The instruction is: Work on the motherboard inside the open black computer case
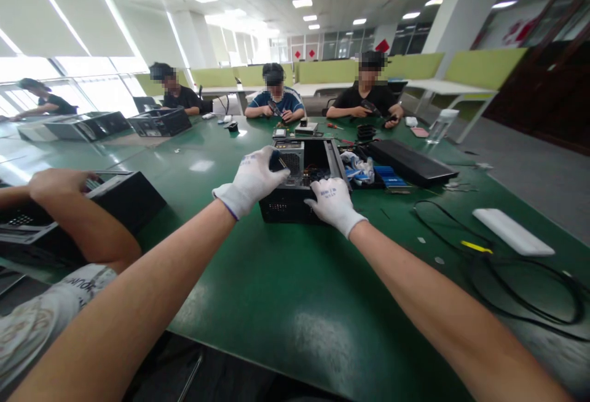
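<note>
An open black computer case lies on the green table in front of me, with a grey power supply at its left and dark parts and wires inside. My left hand, in a white glove, is closed at the case's left side. A small dark piece with a pale stripe shows between its thumb and fingers; its kind is unclear. My right hand, also gloved in white, grips the near right edge of the case, its fingertips bent over the rim.
Right of the case lie blue-and-white gloves, a long black panel, a white bar and a coiled black cable. A co-worker's arm reaches into another case at left. Several people sit across the green table.
</note>
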